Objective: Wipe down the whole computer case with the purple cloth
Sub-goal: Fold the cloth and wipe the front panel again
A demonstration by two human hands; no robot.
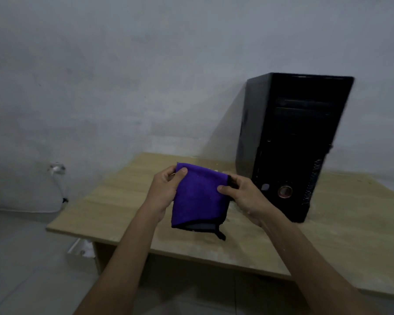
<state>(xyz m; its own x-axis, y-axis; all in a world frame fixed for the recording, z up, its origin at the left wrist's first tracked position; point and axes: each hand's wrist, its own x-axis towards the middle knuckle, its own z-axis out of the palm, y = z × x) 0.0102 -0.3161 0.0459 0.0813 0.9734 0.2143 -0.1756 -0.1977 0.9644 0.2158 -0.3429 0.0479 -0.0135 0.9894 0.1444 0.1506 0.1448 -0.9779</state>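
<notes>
both hands, left hand (pixel 163 189) and right hand (pixel 243 196), pinch purple cloth (pixel 199 198) hanging lengthwise beside upright computer case (pixel 289 142)

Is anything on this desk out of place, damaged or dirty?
Pale dust or crumbs lie on the desk beside the base of the computer case. The case stands upright. Both hands, left hand and right hand, hold the purple cloth above the desk.

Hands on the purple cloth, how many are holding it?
2. The left hand pinches the purple cloth at its upper left corner; the right hand pinches its upper right edge.
</notes>
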